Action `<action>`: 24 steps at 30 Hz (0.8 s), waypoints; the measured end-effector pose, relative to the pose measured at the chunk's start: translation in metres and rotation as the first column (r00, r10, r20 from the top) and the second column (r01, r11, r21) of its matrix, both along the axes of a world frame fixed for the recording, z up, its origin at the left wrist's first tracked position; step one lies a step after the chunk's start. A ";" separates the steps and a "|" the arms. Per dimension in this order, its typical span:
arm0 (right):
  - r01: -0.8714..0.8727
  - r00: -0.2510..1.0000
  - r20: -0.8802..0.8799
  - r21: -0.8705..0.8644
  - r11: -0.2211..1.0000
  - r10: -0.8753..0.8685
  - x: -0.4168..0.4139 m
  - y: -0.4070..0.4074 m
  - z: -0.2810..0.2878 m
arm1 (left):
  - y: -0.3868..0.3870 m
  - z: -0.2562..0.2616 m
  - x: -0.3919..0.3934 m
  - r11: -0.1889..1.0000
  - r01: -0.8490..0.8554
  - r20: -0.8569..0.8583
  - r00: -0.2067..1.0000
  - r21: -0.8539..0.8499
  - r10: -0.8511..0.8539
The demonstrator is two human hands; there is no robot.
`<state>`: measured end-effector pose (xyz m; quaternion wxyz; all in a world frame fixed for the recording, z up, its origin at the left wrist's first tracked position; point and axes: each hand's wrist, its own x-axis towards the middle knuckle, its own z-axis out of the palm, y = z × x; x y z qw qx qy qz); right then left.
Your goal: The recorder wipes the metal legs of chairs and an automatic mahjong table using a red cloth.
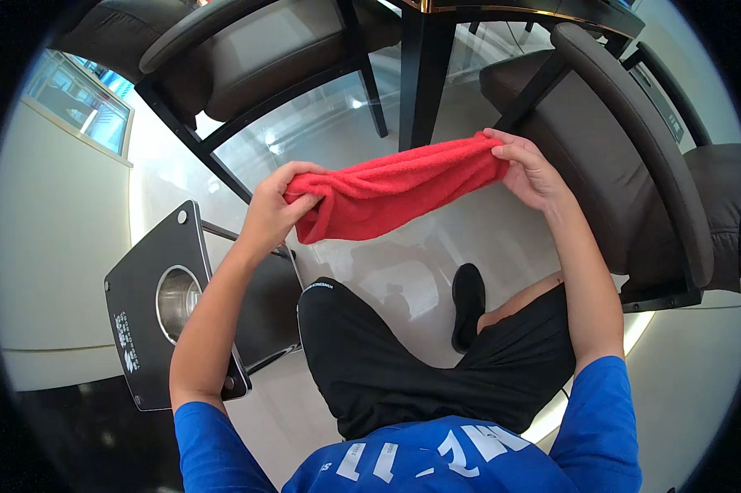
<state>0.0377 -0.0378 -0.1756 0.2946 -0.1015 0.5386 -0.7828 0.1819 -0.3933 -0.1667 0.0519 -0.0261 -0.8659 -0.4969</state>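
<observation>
A red terry cloth [395, 191] is stretched between both hands above the tiled floor. My left hand [281, 200] grips its left end, where the fabric bunches and folds around the thumb. At the other end, my right hand [527, 166] pinches the cloth's upper corner between thumb and fingers. The right end sits a little higher in the picture than the left. Along the top edge the fabric is folded over, and its lower part hangs loosely. Below the cloth are my black-clad knees and one black shoe [468, 307].
To the left, a small black stand [139, 277] has a round metal-lined opening [176, 302]. Dark leather chairs [284, 61] [604, 154] stand at the upper left and right. Between them is a black table leg [426, 80]. A window [81, 98] is in the left wall.
</observation>
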 end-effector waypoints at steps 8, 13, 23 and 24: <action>0.005 1.000 0.030 0.145 0.989 -0.010 -0.001 -0.004 -0.011 | -0.007 -0.007 0.003 0.971 -0.154 -0.404 0.912 -0.181 0.069; 0.028 0.999 -0.031 0.295 0.955 -0.020 0.005 -0.011 -0.009 | -0.015 -0.009 -0.001 0.954 -0.248 -0.535 0.835 -0.167 0.124; -0.269 0.856 -0.227 0.571 0.776 0.464 0.018 -0.008 -0.003 | -0.015 -0.002 0.001 0.965 -0.260 -0.593 0.781 -0.023 0.196; -0.268 0.858 -0.225 0.572 0.775 0.463 0.020 -0.007 0.001 | -0.012 0.002 0.003 0.978 -0.195 -0.545 0.814 0.071 0.201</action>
